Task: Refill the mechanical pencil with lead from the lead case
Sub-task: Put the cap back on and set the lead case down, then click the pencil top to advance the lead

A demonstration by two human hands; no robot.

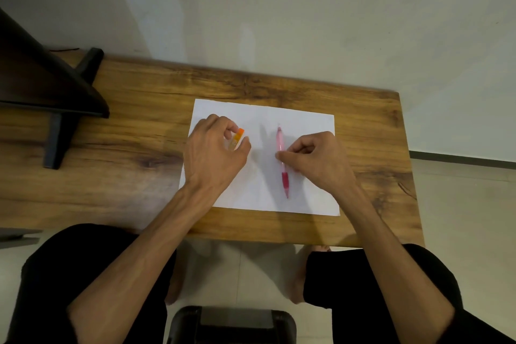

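Both hands are down on the white sheet of paper in the middle of the wooden table. Left hand pinches the small orange translucent plastic lead case between thumb & curled fingers; the case's orange cap end pokes out toward the far side, the rest is covered by the fingers. Right hand is curled, fingertips pressed onto the mid barrel of the pink translucent mechanical pencil, which lies flat on the paper, darker pink grip & tip pointing toward the person, clip end away. The two items are apart, w/ bare paper between them.

Step in hand, as I read it: getting both items picked up; nothing opened yet. To do it well: lift the pencil w/ a firm grip near the barrel centre so it doesn't roll, keep the case upright-ish before popping its cap so leads don't spill, & work over the paper so any dropped lead shows up against white.

Hard to tell: whether the case cap is shut or cracked open, how much lead is inside, & whether the pencil is already off the paper or just pinned. Frame is slightly blurred around both hands. Dark furniture at left is cut off by the edge.
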